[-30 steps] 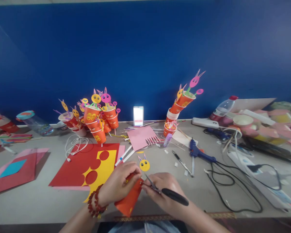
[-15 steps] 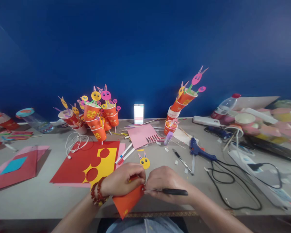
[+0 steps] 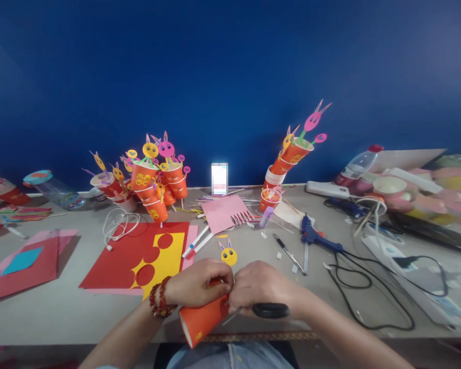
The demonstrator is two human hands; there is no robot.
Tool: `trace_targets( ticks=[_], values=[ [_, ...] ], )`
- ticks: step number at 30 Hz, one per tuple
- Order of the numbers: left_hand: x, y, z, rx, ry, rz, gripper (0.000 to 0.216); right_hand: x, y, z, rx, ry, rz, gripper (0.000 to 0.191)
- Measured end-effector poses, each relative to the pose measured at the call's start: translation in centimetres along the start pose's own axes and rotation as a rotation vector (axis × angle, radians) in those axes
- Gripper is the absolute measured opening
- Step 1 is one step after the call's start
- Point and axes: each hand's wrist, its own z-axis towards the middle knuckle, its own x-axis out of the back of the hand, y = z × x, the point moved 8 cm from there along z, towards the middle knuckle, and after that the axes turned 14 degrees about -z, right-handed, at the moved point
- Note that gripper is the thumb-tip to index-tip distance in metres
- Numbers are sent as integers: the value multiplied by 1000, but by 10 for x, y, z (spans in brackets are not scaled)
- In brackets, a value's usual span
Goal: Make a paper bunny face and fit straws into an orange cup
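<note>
My left hand (image 3: pixel 203 282), with a beaded bracelet at the wrist, is wrapped round a red paper cup (image 3: pixel 202 320) lying on its side. The cup's mouth points down and left, towards me. Against the cup's other end, the closed fingers of my right hand (image 3: pixel 261 287) meet my left fingertips. A pair of scissors (image 3: pixel 271 310) with black handles hangs in my right hand, a thin metal blade showing below the cup. What the right fingertips pinch is hidden. Just beyond my hands lies a yellow paper rabbit face (image 3: pixel 229 256).
Red and yellow card sheets (image 3: pixel 111 261) lie at left, near decorated cup stacks (image 3: pixel 144 177). At right are a pen (image 3: pixel 290 253), a blue glue gun (image 3: pixel 318 238) with a looping cord, and a power strip (image 3: pixel 407 282). A pink fringed sheet (image 3: pixel 223 212) lies ahead.
The scissors have turned in my right hand, the handle loop facing me and the blade dropping below the cup. The cup has rolled slightly in my left hand.
</note>
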Motion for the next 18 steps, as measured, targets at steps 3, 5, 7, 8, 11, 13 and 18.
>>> trace_targets(
  ticks=[3,5,7,8,11,13,18],
  values=[
    [1,-1,0,3,13,6,13,4,4,1,-79,-6,-2,32],
    [2,-1,-1,5,25,6,13,5,6,0,-131,-2,-26,34],
    [4,-2,-1,9,45,15,12,6,7,0,-160,-3,-52,34],
    [5,-2,-1,12,54,26,12,5,7,0,-165,-3,-61,35],
    [4,-3,-2,19,53,56,14,5,4,1,-143,12,-56,39],
    [3,-2,-2,21,41,62,15,5,3,2,-109,18,-32,42],
    [0,1,-1,19,7,45,15,4,1,3,-41,-11,30,42]
  ],
)
